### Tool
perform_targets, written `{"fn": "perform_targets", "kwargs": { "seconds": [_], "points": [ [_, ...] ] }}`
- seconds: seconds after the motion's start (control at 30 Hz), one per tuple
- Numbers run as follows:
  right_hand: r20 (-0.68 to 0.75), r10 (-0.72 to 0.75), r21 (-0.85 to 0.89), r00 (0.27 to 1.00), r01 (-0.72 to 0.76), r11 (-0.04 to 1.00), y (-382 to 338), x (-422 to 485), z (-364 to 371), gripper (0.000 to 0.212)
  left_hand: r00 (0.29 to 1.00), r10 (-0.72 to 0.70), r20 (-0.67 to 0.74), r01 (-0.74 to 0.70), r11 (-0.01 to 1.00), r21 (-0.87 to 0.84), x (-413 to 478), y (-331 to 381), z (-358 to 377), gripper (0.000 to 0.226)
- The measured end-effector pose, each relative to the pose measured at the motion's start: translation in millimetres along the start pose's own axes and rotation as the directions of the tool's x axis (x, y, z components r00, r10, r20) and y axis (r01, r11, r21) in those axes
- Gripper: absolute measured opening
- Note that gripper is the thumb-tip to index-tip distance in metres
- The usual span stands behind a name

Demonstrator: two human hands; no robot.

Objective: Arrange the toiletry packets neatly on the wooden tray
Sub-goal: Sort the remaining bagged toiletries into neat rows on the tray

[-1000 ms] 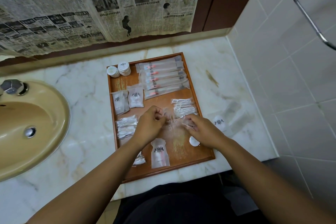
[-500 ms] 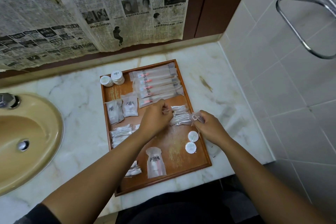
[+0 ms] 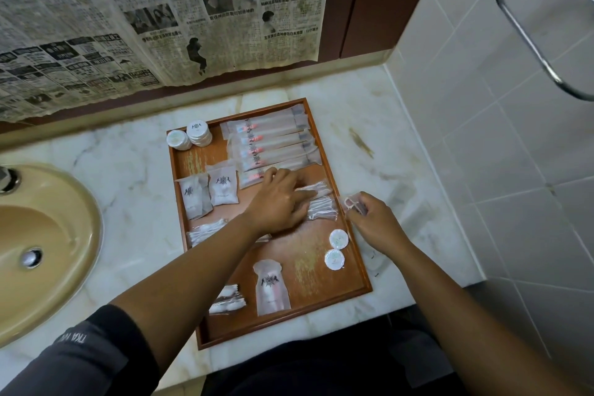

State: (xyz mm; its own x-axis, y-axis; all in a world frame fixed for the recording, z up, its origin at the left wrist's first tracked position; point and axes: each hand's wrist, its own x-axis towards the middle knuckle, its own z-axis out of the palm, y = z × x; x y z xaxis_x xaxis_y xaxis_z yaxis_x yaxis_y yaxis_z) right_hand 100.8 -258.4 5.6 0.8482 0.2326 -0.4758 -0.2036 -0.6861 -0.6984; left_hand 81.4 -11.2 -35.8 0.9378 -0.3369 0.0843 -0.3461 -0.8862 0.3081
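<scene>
Evidently the left hand [image 3: 283,199] has flattened, fingers straight, onto the floss packets [image 3: 323,210] by the tray's [image 3: 305,260] right rim. The right hand [image 3: 374,223] pinches one packet [image 3: 353,204] just outside it (over the table [image 3: 369,125]). Stack likely squared, one packet outstanding.

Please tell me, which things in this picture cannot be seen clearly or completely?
Head view:
- cotton swab packets: partly covered by the left forearm.
- lowest toothbrush packet: partly under the left hand.
- small clear packet pinched by the right hand: partly hidden by that hand; contents too small to name.
- tap: cut off by the left edge.
- towel rail: cut off by the top and right edges.
</scene>
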Motion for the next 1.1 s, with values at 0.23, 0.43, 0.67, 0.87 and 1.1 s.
{"fn": "perform_targets", "kwargs": {
  "seconds": [0.23,0.43,0.67,0.87,1.1],
  "points": [
    [-0.004,-0.047,0.010,0.999,0.047,0.999,-1,5,-1,0.014,0.988,-0.150,-0.036,0.141,0.973,-0.183,-8,0,5,0.037],
    [-0.075,-0.059,0.002,0.995,0.059,0.998,-8,17,0,0.013,0.825,-0.546,-0.148,0.437,0.781,-0.446,-18,-3,-17,0.021],
    [-0.084,-0.438,-0.319,0.895,0.392,0.863,-27,32,14,0.009,0.692,-0.634,0.345,0.618,0.273,-0.738,-6,33,-58,0.028],
    [-0.026,-0.672,-0.469,0.740,0.585,0.662,-30,36,23,0.011,0.549,-0.654,0.520,0.700,0.021,-0.713,-5,37,-50,0.016],
    [-0.045,-0.751,-0.477,0.658,0.646,0.595,-23,38,24,0.024,0.489,-0.620,0.613,0.713,-0.120,-0.690,-11,30,-36,0.014]
  ]
}}
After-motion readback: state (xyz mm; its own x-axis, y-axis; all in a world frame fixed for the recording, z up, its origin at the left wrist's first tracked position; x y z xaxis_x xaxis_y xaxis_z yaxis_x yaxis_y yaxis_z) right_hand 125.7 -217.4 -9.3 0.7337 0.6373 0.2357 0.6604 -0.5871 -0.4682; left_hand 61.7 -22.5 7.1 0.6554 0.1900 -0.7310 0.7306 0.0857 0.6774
